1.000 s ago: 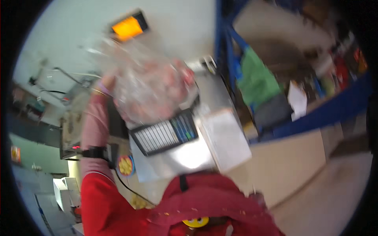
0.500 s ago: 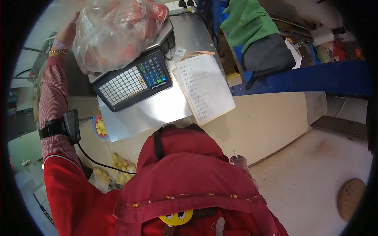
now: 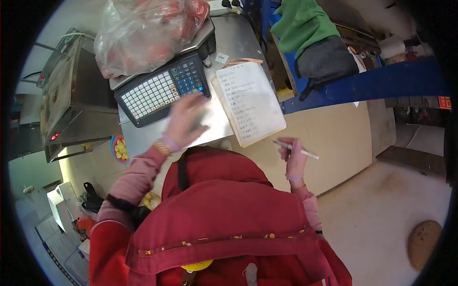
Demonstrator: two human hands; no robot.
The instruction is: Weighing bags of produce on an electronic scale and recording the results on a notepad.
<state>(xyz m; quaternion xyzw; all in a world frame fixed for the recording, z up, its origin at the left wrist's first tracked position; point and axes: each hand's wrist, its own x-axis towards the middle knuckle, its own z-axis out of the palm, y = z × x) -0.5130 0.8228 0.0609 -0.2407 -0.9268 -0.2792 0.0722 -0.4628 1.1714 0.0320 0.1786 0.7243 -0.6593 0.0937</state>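
Observation:
My left hand (image 3: 185,120) is over the front right corner of the scale's keypad (image 3: 150,95). It is smeared by motion, but the thumb stands apart from the fingers and nothing shows in it. A clear plastic bag with red contents (image 3: 143,45) rests on the weighing platform behind the keypad. To the right, my right hand (image 3: 296,162) is closed around a slim pen (image 3: 310,155), just off the notebook's lower right corner. The notebook (image 3: 250,105) lies open on the metal table, its page filled with handwritten lines.
The metal table (image 3: 234,38) carries the scale and notebook. Left of it stands a metal cabinet (image 3: 78,90). Below is a basin of yellow produce (image 3: 120,148). A green cloth (image 3: 305,26) and a dark cloth (image 3: 327,62) hang by a blue beam (image 3: 381,93).
My left hand has left the plastic bag and come right and nearer, over the keypad. My right hand has risen beside the notebook with the pen.

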